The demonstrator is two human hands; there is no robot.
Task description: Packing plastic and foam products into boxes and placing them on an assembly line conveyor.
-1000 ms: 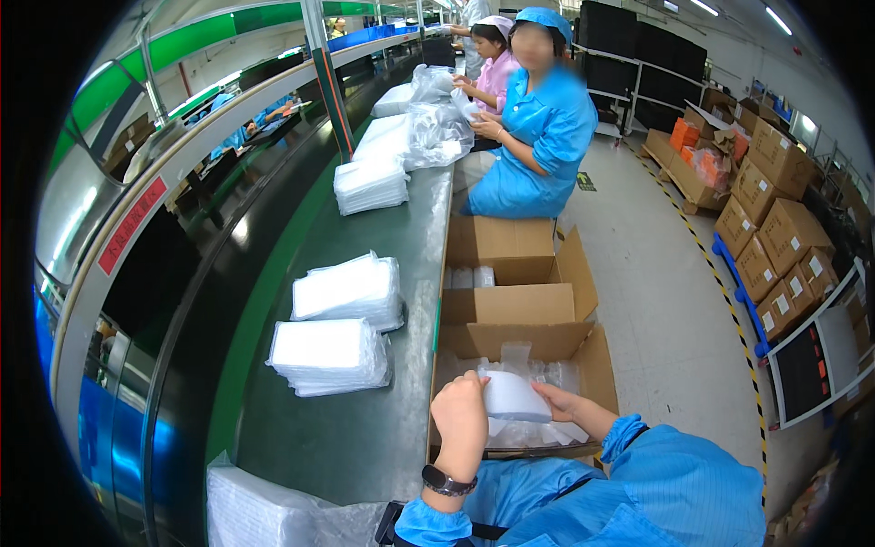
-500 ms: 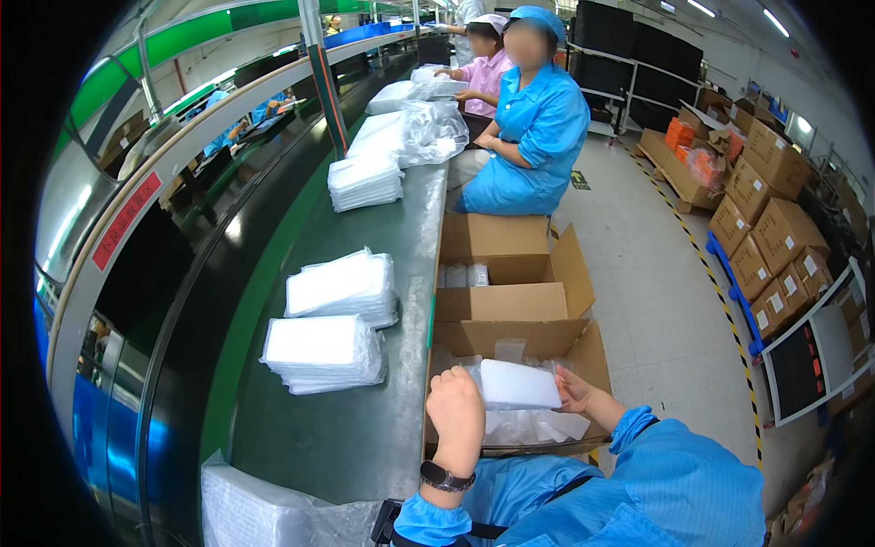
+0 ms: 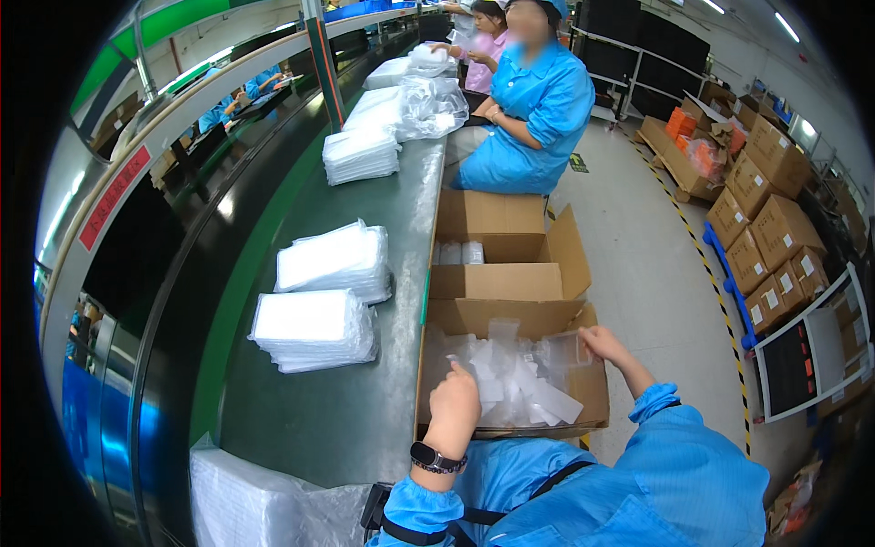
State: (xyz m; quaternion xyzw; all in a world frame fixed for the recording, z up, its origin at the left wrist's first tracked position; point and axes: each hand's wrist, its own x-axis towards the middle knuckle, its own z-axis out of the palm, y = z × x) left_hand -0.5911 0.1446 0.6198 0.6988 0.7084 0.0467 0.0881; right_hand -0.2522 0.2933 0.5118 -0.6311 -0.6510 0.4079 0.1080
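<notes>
A clear plastic piece (image 3: 567, 352), thin and see-through, spans the right side of an open brown cardboard carton (image 3: 596, 399). Beside it, translucent plastic pieces (image 3: 517, 383) lie loosely heaped inside, overlapping at mixed angles.

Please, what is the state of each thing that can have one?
Nearer brown cardboard box: open, holding jumbled translucent plastic pieces
Farther brown cardboard box: open
Clear plastic piece: edge pinched by bare right hand
Bare left hand: fingers partly curled; grip unclear
Two middle white rectangular stacks: slightly uneven
</notes>
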